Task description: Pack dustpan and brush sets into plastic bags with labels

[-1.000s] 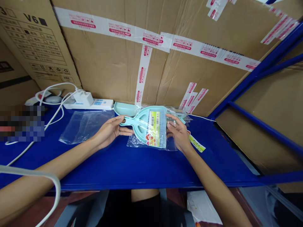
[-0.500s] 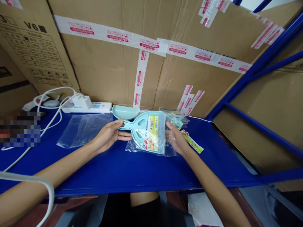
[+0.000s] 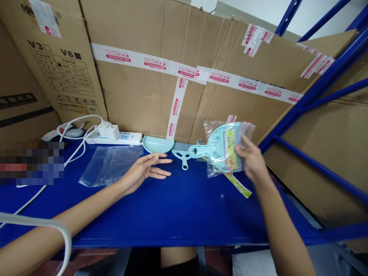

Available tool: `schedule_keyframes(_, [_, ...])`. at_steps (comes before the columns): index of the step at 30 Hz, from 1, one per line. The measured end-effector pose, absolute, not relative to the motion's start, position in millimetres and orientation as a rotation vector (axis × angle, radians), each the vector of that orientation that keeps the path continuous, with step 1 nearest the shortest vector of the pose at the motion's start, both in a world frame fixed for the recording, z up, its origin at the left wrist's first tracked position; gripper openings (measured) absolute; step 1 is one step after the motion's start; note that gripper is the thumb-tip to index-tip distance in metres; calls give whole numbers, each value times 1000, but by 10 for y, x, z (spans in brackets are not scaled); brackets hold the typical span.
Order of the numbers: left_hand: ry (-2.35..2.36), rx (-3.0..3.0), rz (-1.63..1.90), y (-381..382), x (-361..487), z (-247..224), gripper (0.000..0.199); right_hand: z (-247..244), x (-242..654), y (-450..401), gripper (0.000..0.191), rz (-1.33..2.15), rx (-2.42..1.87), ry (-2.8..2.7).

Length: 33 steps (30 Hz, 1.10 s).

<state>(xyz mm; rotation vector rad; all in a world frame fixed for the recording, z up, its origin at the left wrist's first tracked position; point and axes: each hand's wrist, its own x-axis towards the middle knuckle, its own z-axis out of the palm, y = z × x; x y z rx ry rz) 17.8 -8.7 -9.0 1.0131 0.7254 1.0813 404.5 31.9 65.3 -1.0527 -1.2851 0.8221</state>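
Observation:
My right hand [image 3: 253, 157] grips the right side of a pale green dustpan set [image 3: 217, 149] in a clear plastic bag, lifted above the table. A yellow-green printed card shows through the bag, and the handle sticks out to the left. My left hand [image 3: 145, 172] is empty, its fingers stretched apart over the blue tabletop. Just beyond its fingertips lie a pale green hand brush [image 3: 181, 154] with grey bristles and a loose dustpan [image 3: 158, 145]. A yellow-green label strip [image 3: 240, 186] rests below the bagged set, which partly covers it and the items behind.
A flat clear plastic bag [image 3: 110, 165] lies on the left of the blue table [image 3: 172, 214]. Behind it are a white power strip [image 3: 126, 138] and cables. Large cardboard [image 3: 138, 99] stands along the back, with a blue metal frame [image 3: 287, 115] on the right.
The bagged dustpan set has moved right and up in my right hand. My left hand has let go of its handle. The brush behind it has come into view.

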Motion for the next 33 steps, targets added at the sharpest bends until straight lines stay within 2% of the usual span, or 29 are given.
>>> schedule_keyframes(4, [786, 1005, 1085, -11, 129, -129, 35, 1141, 4657, 914, 59, 596, -1266, -1372])
schedule_keyframes(7, [812, 1038, 1059, -19, 167, -150, 36, 1249, 4847, 1337, 54, 620, -1488, -1614])
schedule_keyframes(10, [814, 1075, 1021, -48, 210, -161, 39, 1178, 4827, 1638, 47, 688, -1636, -1864])
schedule_keyframes(13, [803, 1110, 986, -48, 215, -180, 41, 1046, 4684, 1826, 36, 590, -1662, -2122])
schedule_keyframes(19, [819, 1119, 956, -13, 186, -209, 42, 736, 4307, 1994, 35, 452, -1562, -2403])
schedule_keyframes(22, [825, 1120, 959, -12, 197, -206, 40, 722, 4194, 1939, 38, 344, -1569, -2371])
schedule_keyframes(25, [812, 1119, 963, -9, 214, -211, 39, 873, 4153, 1655, 34, 33, -1508, -2364])
schedule_keyframes(27, [795, 1120, 967, -6, 223, -224, 39, 995, 4136, 1333, 41, -147, -1486, -2398])
schedule_keyframes(33, [812, 1239, 1060, 3, 223, -269, 28, 999, 4102, 496, 45, -116, -1541, -2609])
